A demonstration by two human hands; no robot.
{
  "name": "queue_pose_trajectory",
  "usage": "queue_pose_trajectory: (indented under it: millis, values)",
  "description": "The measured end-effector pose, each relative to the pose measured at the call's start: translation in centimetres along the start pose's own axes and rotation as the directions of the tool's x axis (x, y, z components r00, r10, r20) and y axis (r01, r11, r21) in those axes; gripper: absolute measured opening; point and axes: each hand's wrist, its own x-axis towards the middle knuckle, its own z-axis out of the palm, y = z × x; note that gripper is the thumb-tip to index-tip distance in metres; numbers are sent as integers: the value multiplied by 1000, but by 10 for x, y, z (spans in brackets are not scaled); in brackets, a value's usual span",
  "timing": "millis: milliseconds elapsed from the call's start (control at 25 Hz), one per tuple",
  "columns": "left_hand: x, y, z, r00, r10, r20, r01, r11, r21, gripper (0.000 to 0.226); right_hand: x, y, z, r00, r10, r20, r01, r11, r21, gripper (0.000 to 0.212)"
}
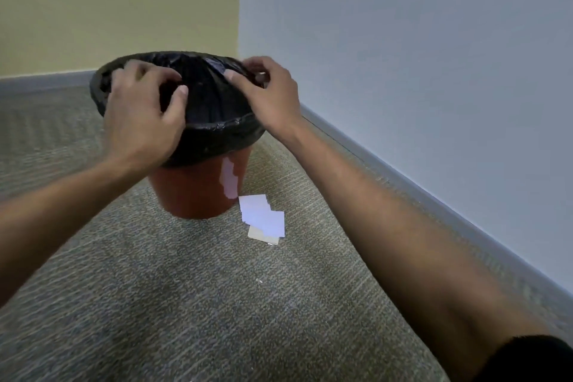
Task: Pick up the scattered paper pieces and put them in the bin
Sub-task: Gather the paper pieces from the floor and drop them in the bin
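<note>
A red bin [192, 192] with a black liner [217, 133] stands on the carpet near the room's corner. Both hands hover over its mouth. My left hand [139, 115] is above the near-left rim, fingers spread and loosely bent, with nothing in it. Over the right rim is my right hand [266, 96], thumb out and fingers curled loosely, with no paper visible in it. A few paper pieces [263, 217] lie overlapping on the floor just right of the bin's base: white squares on top and a beige one [259, 234] below.
A torn white patch [230, 180] shows on the bin's red side. One tiny scrap [259, 281] lies on the carpet closer to me. The pale wall and grey skirting [403, 177] run along the right, and a yellow wall closes the back.
</note>
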Motion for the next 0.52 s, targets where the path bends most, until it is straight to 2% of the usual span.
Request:
queue_pose_trajectory:
  millis: [80,160,240,360,440,520]
  values:
    - [-24,11,-1,993,104,-48,-106,993,-43,29,-18,17,-12,993,-43,-114,41,999,-15,21]
    - [-52,19,7,984,177,-28,-179,981,-77,25,-36,40,-20,990,-25,-138,20,999,-36,7]
    - [-80,20,25,983,175,49,-168,979,-119,22,-55,72,-21,996,66,-56,-69,996,-56,6]
    - [-113,12,60,967,122,222,-87,983,-159,21,-83,123,-19,981,164,104,-144,974,-177,6]
    - [-132,3,87,930,85,358,-36,989,-141,29,-97,157,-15,948,258,184,-201,939,-279,11]
    - [-152,-9,114,868,22,497,24,996,-86,39,-110,184,-10,899,340,277,-224,898,-378,25]
